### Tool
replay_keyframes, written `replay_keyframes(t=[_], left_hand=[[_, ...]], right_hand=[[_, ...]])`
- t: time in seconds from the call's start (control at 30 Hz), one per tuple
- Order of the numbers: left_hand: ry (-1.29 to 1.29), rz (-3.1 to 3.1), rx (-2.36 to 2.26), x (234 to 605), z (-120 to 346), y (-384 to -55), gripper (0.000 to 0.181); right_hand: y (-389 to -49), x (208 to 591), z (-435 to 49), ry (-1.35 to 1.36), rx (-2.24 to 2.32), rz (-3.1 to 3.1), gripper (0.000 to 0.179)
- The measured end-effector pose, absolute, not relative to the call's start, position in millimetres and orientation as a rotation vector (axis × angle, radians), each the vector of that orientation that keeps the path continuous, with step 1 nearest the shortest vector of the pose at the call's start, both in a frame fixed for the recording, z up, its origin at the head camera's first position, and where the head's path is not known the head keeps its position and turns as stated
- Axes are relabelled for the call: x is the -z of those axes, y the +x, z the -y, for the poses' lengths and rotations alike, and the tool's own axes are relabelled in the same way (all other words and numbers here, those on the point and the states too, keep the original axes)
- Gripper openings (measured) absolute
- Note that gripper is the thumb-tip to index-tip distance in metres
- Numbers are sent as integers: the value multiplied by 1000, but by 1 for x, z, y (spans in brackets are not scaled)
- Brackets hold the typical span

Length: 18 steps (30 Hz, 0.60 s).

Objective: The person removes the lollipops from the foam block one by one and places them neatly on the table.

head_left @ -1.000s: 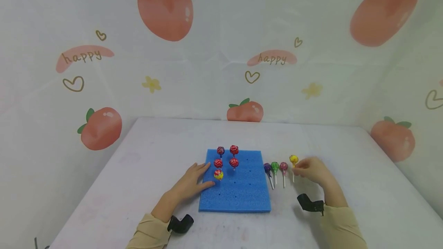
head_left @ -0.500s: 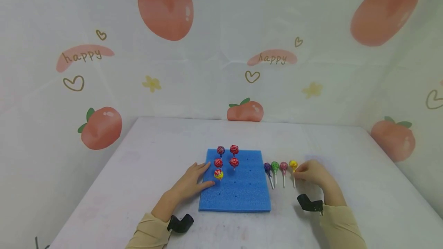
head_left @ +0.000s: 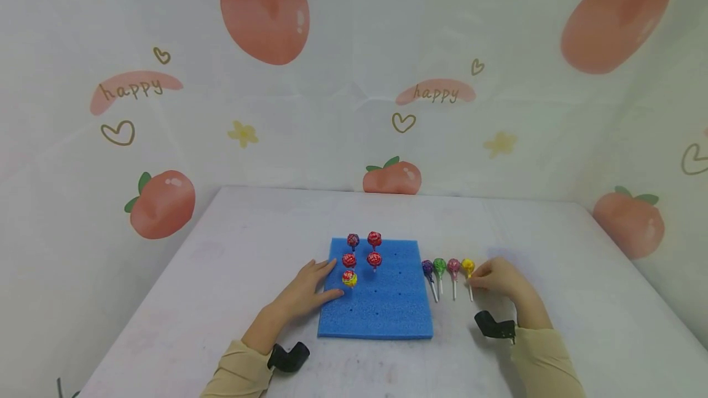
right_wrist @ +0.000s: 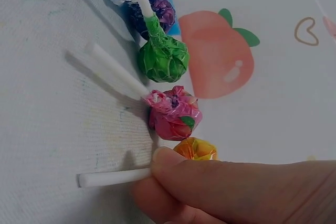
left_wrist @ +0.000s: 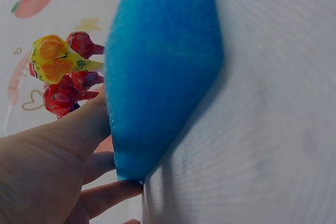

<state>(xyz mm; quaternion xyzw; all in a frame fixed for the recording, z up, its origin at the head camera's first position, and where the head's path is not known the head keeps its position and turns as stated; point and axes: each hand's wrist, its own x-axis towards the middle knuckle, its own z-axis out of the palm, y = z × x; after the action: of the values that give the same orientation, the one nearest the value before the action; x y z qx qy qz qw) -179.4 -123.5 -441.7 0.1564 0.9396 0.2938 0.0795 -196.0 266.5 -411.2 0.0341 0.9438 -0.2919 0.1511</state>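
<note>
My right hand (head_left: 500, 276) pinches the yellow lollipop (head_left: 468, 265) near the top of its stick, at the right end of a row on the table. Beside it lie a pink lollipop (right_wrist: 176, 114), a green lollipop (right_wrist: 164, 61) and a purple lollipop (head_left: 428, 268). My left hand (head_left: 301, 292) rests at the left edge of a blue foam board (head_left: 393, 321), thumb and fingers spread and fairly straight. Several wrapped lollipops stand upright in the board, among them a red-and-yellow lollipop (head_left: 350, 279) near my left thumb and a red lollipop (head_left: 374, 239) at the back.
Small holes dot the board's right and front parts. The white table (head_left: 265, 220) reaches back to a white cloth (head_left: 332, 109) printed with fruit, hearts and flowers. Black wrist cameras sit at both sleeves.
My right hand has lowered the yellow lollipop toward the near side, from slightly raised to level with the row, and shifted it slightly. The left hand and the board have stayed put.
</note>
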Motion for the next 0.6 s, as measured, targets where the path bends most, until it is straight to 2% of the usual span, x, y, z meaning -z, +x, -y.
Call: replay_keyframes(t=[0.6], left_hand=[[505,-2812,-898,440,125,-179,70]], right_hand=[[-194,411,-265,137,866,-2695,24]])
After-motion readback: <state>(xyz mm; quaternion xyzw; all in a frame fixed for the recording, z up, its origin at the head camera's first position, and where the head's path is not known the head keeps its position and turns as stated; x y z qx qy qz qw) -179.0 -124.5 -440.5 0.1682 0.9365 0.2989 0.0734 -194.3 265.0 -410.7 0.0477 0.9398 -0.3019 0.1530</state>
